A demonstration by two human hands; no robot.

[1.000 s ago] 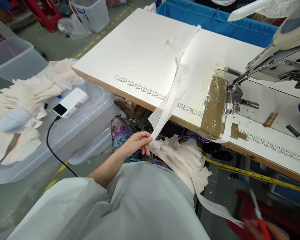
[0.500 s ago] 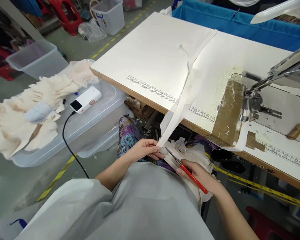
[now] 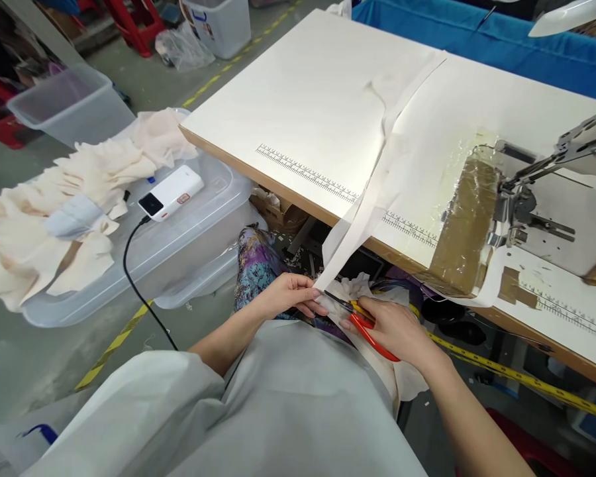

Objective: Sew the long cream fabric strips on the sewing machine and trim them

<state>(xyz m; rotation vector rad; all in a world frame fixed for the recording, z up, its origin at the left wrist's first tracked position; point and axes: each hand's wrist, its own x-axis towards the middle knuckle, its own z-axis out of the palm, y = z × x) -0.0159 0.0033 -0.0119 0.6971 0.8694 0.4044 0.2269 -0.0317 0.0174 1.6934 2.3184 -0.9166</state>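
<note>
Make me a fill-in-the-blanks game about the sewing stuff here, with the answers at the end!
1. The right hand holds a pair of ____ with red on the handles.
2. From the left hand, the long pale cloth strip runs up onto the white ____.
3. A black ____ is plugged into the small white gadget.
4. The big cloth bin at the top of the picture is coloured ____.

Missing words: scissors; table; cable; blue.

Mach. (image 3: 519, 205) blocks tbl (image 3: 298, 86) R; room L of strip (image 3: 358, 225).
</note>
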